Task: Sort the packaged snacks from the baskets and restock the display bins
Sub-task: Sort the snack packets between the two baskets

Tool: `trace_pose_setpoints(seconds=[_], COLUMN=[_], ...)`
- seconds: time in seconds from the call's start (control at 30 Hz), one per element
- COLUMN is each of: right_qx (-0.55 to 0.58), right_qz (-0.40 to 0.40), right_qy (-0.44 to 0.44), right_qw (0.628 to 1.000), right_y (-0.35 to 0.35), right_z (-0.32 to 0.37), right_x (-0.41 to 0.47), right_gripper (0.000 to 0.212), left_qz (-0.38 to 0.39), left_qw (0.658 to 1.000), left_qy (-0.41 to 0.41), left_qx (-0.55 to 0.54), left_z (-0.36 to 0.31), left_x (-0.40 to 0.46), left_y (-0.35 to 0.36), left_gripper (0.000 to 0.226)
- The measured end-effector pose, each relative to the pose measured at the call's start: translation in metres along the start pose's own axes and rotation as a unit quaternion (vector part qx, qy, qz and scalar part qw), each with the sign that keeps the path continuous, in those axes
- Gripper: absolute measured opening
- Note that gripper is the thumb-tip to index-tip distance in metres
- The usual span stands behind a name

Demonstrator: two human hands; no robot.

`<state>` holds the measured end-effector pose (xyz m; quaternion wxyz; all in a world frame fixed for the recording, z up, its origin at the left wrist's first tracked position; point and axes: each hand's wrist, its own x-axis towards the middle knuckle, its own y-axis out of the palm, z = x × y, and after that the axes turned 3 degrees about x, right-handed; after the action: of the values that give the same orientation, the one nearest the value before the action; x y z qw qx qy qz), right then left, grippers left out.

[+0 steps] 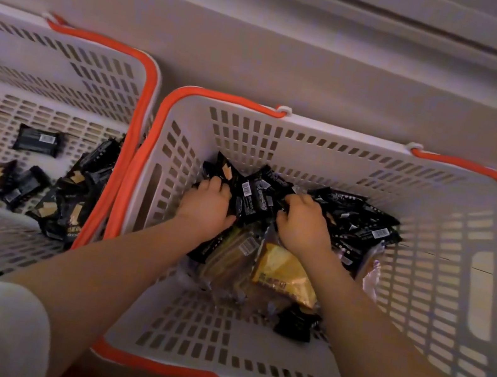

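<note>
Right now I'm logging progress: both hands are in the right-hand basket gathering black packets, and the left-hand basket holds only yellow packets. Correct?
Not quite. In the head view the left basket holds black packets, not yellow; the yellow packet lies in the right basket. The rest stands: left hand and right hand gather black packets there.

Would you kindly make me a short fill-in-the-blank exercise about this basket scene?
1. Both hands reach into the ___ basket.
2. The left hand and right hand grip ___ packets.
3. The basket handles are ___.
4. Below the right hand lies a ___ packet.

Missing words: right; black; orange; yellow
</note>
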<state>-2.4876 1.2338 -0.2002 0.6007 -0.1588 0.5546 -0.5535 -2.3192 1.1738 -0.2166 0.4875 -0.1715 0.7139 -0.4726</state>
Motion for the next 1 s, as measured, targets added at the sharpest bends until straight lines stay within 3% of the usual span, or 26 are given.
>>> trace_pose_setpoints(seconds=[0.13,0.27,0.43,0.53,0.73,0.83,0.93,1.0], right_qx=[-0.014,0.062,0.154,0.197,0.167,0.186,0.210,0.225], right_qz=[0.044,0.043,0.056,0.040,0.060,0.076,0.085,0.074], right_qy=[0.063,0.112,0.093,0.124,0.138,0.145,0.106,0.079], right_qw=[0.997,0.991,0.982,0.972,0.974,0.969,0.968,0.968], right_y=[0.015,0.023,0.032,0.037,0.041,0.042,0.045,0.045], right_z=[0.002,-0.007,-0.011,-0.009,-0.002,0.000,0.001,0.002], right_x=[0.021,0.027,0.027,0.024,0.024,0.024,0.025,0.027], right_gripper=[0.045,0.051,0.035,0.047,0.065,0.065,0.065,0.069], left_qz=[0.035,0.015,0.053,0.060,0.064,0.034,-0.022,-0.017], left_qw=[0.997,0.974,0.965,0.951,0.924,0.937,0.970,0.986], left_qy=[0.041,-0.072,-0.167,-0.204,-0.148,-0.123,-0.100,-0.075], left_qx=[-0.052,-0.214,-0.195,-0.225,-0.346,-0.325,-0.221,-0.146], left_z=[-0.009,-0.027,-0.053,-0.054,-0.031,-0.016,0.001,0.008], left_x=[0.007,0.015,0.031,0.039,0.036,0.020,-0.002,-0.014], left_y=[0.001,0.000,-0.005,-0.005,-0.012,-0.025,-0.034,-0.035], left_gripper=[0.048,0.054,0.083,0.078,0.060,0.060,0.046,0.047])
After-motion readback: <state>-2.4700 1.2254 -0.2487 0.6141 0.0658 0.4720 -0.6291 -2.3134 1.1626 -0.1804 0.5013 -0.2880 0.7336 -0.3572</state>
